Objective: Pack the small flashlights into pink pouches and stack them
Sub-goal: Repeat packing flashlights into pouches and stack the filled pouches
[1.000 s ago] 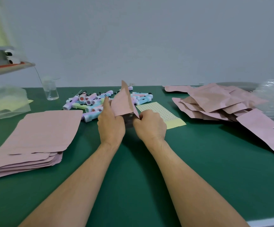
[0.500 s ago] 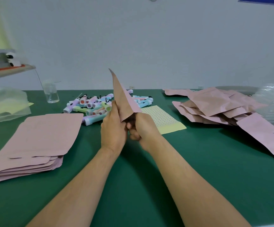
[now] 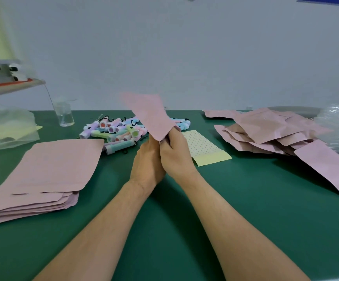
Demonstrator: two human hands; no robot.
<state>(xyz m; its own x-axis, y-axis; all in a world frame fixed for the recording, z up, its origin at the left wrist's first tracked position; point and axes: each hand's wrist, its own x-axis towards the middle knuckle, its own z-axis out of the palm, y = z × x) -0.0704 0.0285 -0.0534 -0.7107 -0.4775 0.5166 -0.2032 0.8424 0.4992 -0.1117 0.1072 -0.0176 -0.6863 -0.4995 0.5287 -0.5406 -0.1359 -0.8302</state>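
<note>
Green table (image 3: 245, 209) below a bare grey wall; clock bearings taken from mid-table. At 2 o'clock, well apart: loose heap of pouches (image 3: 266, 130), puffier, probably the packed ones. At 9 o'clock, lying flat: neat stack of pink pouches (image 3: 49, 171). At 11 o'clock: pile of small flashlights (image 3: 120, 131) in pastel colours. At 1 o'clock, just beside the right hand (image 3: 176, 153): yellow dotted sheet (image 3: 205, 149). Held up at 12 o'clock, slanting to the upper left: one pink pouch (image 3: 150, 114), blurred, contents impossible to tell. Pressed side by side, left hand (image 3: 146, 165) and right hand both pinching that pouch's lower end.

Likely step: working the mouth of this pouch, opening or closing, hard to say which. Next, if filled: press the mouth shut and lay on the heap. If empty: spread the mouth, free one hand, reach to 11 o'clock for a flashlight.
</note>
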